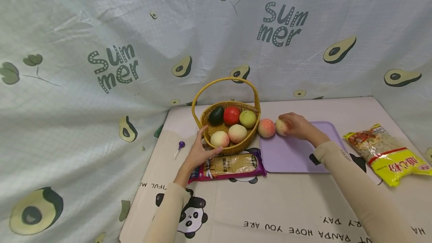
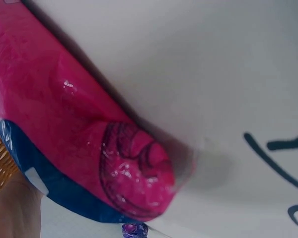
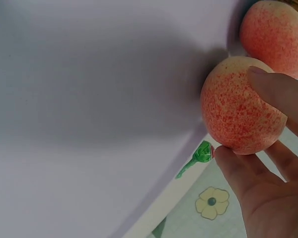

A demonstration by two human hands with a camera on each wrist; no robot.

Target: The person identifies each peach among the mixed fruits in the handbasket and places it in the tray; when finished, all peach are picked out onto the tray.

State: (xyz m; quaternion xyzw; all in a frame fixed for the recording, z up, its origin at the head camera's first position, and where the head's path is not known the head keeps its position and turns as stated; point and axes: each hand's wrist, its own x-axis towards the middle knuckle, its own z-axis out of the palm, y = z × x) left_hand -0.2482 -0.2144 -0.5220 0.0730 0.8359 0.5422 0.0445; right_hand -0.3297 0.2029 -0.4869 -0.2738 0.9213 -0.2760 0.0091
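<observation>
The right sleeve and left sleeve are lying nearest the head camera, extending over the worktop. For the directions below, the basket is serving as the dial centre, with 12 o'clock pointing away from the person.

Right hand: at 3 o'clock, it is holding a speckled peach between thumb and fingers. The grip is spanning opposite sides of the fruit, probably because a round body would roll under one-sided contact. The peach is sitting over the far-left corner of the purple tray; whether it is bearing on the tray cannot be told. A pinker peach is resting just beside it, between it and the basket.

Left hand: at 7 o'clock, it is spreading wide, thumb and forefinger lying along the basket's rim, presumably steadying the basket.

Basket contents: the dark avocado is lying at 10 o'clock, the red fruit at 12, the green fruit at 2, and two pale peaches are occupying 5 and 7. The upright handle is leaving access from the near side.

Surroundings: the noodle packet is lying flat at 6 o'clock, the purple lollipop at 8, and the yellow bag well apart at 4, beyond the tray.
</observation>
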